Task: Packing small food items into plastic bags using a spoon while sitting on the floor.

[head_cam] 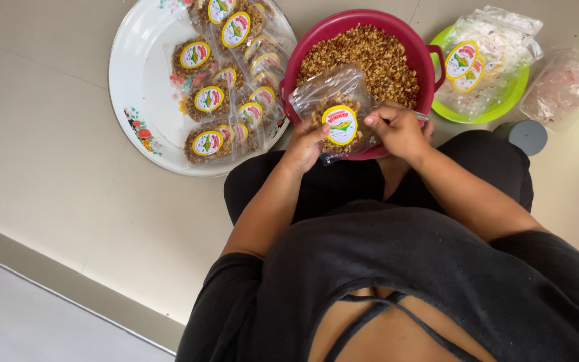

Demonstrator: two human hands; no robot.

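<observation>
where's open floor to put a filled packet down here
Bare floor lies left of the white floral tray, and a narrow strip runs above the red basin. The tray's right half is crowded with filled packets; the green plate is piled with empty bags.

A white flowered tray point(143, 80) bears filled packets point(208, 100); a green plate point(497, 107) holds empty bags point(487, 47)

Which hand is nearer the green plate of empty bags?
Right. The right hand pinches the packet over the red bowl, just beside the green plate. The left hand holds the packet's far side.
</observation>
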